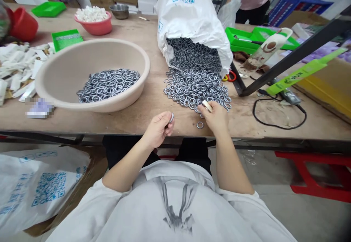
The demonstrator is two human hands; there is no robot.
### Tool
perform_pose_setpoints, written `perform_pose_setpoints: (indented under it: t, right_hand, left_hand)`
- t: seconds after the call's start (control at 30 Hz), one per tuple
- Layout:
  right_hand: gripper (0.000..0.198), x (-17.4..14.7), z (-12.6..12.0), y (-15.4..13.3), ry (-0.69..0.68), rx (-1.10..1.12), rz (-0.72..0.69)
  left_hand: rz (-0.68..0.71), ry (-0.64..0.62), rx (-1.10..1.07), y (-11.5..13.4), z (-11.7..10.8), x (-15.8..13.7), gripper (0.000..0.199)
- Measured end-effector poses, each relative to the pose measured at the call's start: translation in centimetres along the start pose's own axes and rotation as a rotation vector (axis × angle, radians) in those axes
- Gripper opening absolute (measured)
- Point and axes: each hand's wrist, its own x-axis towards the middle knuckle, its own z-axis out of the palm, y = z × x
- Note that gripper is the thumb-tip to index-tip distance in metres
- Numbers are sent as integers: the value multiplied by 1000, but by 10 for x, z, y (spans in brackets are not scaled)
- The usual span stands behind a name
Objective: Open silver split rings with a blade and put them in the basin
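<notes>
My left hand (159,127) is closed above the table's front edge, with a grey metal-looking ring (171,117) pinched between thumb and fingers. At the front of a heap of grey rings (196,86), my right hand (218,118) is closed around a small cream-coloured tool (207,105) with a dark end. What that dark end is, I cannot make out. One loose ring (200,125) lies just below my right fingers. The heap spills from a tipped white sack (189,18). To the left, a wide beige basin (63,64) holds many similar rings.
White pieces (16,66) are heaped at the far left. A pink bowl (94,26) and green trays (65,40) stand behind the basin. On the right are a black metal bar (287,57), a cable (253,112) and red-handled scissors (231,76). Another person (255,0) stands beyond the table.
</notes>
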Motion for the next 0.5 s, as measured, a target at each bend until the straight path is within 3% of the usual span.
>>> perform_pose_setpoints:
  t: [0.17, 0.27, 0.37, 0.5]
  right_hand:
    - [17, 0, 5, 5, -63, -175, -145]
    - [16, -1, 9, 4, -26, -178, -126]
    - [19, -7, 11, -4, 11, 33, -71]
    - [24, -28, 19, -28, -108, 488, -96]
  left_hand:
    - [5, 73, 12, 0, -7, 10, 42]
    - [-11, 138, -17, 0, -9, 13, 40]
    - [-38, 185, -34, 0, -10, 16, 33]
    - [-48, 215, -26, -6, -5, 21, 39]
